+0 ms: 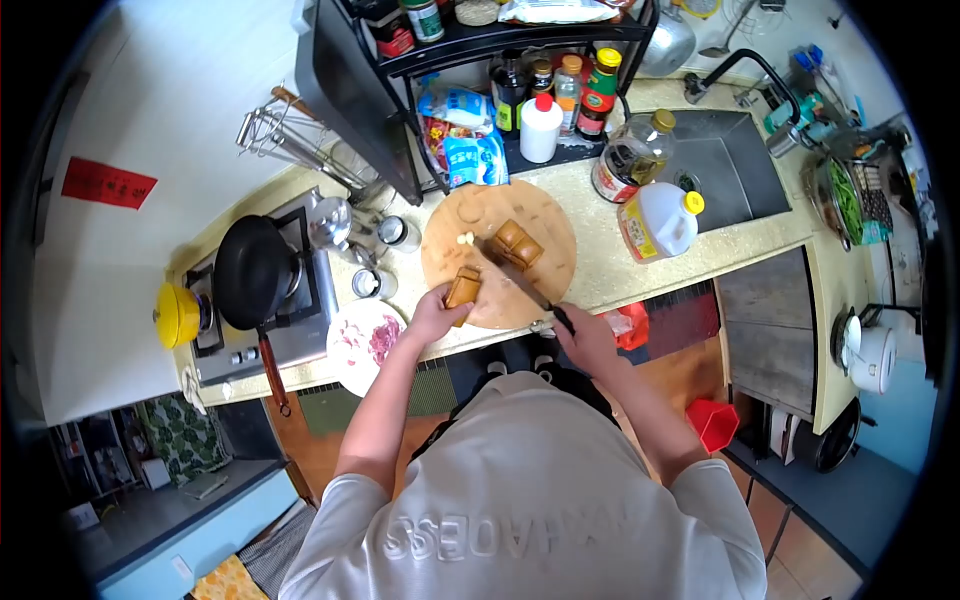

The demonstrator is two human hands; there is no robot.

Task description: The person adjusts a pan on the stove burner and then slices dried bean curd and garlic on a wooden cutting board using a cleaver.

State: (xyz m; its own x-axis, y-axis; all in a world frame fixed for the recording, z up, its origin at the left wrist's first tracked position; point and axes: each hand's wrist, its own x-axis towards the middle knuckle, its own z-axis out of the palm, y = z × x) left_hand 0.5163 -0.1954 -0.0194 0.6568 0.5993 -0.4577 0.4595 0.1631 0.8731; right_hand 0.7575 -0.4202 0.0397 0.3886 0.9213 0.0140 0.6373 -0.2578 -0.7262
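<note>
Gripping a knife (pixel 522 281) in the right hand (pixel 588 343), a person (pixel 530 480) held brown blocks (pixel 463 287) in the left hand (pixel 434 316) at the near left of a round board (pixel 500 311), where a leftward slip of the blade risked cutting fingertips.

Hands: two (one left (pixel 434 314), one right (pixel 588 342))
Knife (pixel 528 285): one
Round board (pixel 500 306): one
Brown clusters (pixel 463 287): two — a cluster either side of the blade
Plate (pixel 350 368): one
Small glass jars (pixel 398 234): two
Frying pan (pixel 257 272): one
Yellow pot (pixel 176 315): one
Large jugs (pixel 660 222): two
</note>
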